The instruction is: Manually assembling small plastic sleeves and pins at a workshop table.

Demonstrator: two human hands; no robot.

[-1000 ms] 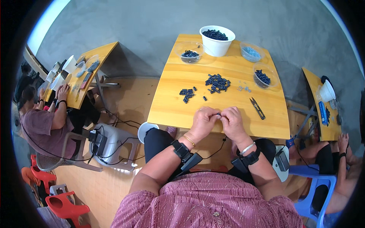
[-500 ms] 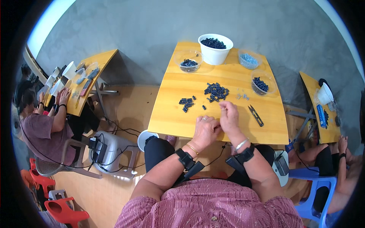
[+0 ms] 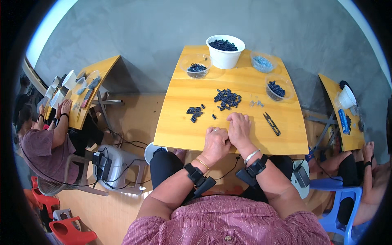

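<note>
At the near edge of the yellow wooden table (image 3: 179, 132), my left hand (image 3: 216, 142) is closed, its fingers curled under. Beside it my right hand (image 3: 240, 128) rests with bent fingers pressed together, close to the left. Whatever they hold is hidden beneath the fingers. Just beyond my right hand lies a heap of small dark tubular pieces (image 3: 228, 99). A smaller group of the same dark pieces (image 3: 194, 113) is to the left, with a single dark piece (image 3: 214, 116) between. Black thread snips (image 3: 272, 123) lie right of my hands, near some tiny pale bits (image 3: 256, 103).
Along the back stand a white bucket (image 3: 226, 57) of dark pieces, a clear bowl (image 3: 196, 67) of dark rings and a clear tub (image 3: 262, 63) of small silvery parts. Another clear bowl (image 3: 279, 87) sits right. People work at side tables; a white bin (image 3: 151, 152) stands below left.
My right hand has come down from a raised pinch and settled nearer the tabletop beside my left. The left hand has barely moved; the whole view has shifted slightly.
</note>
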